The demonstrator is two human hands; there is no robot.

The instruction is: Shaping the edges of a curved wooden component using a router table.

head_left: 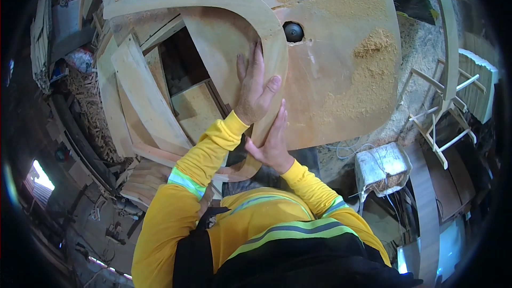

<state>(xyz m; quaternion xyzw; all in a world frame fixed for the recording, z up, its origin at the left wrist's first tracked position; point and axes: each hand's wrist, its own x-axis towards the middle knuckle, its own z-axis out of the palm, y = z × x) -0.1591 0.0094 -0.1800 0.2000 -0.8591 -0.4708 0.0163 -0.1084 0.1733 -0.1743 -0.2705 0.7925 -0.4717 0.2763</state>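
Head view: The left hand (pixel 255 88) lies flat, fingers extended and together, pressed on the upper face of a curved wooden piece (pixel 266 37). The right hand (pixel 273 141) is open, fingers straight, its palm set against the outer edge of the same piece lower down; neither hand grips around it. The curved wooden piece arcs from upper left across a round work table (pixel 341 74) and bends down toward the person. A dark round cutter head (pixel 293 32) protrudes from the table just beside the arc's outer edge. Sawdust (pixel 376 42) is heaped on the table's right part. Stacked planks (pixel 141 96) lie to the left, below table level.
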